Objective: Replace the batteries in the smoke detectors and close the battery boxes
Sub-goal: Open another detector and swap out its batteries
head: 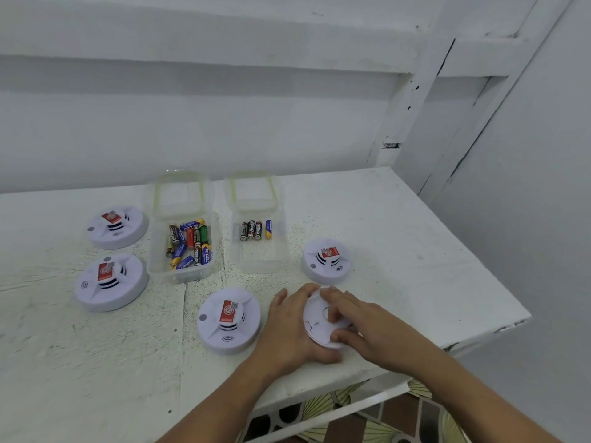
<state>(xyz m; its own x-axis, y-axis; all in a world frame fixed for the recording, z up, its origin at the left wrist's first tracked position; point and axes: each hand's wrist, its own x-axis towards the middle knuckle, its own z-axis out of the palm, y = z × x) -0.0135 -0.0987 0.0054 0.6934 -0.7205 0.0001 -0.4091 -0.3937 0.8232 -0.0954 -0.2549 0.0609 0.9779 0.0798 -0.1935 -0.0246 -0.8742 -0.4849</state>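
White-painted worktop (383, 219) carries two clear battery boxes (180, 251), both lids open. Near right, the upturned smoke detector (315, 327) sits clasped by the left hand (287, 327); right hand (361, 321) fingertips press its back. Best brace firmly, turning the cover squarely.

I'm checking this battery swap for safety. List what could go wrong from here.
1. The flipped detector, worked by both hands, sits near the table's front edge; a slip could send it off.
2. Both battery boxes stand open side by side, so old and new cells could get mixed.
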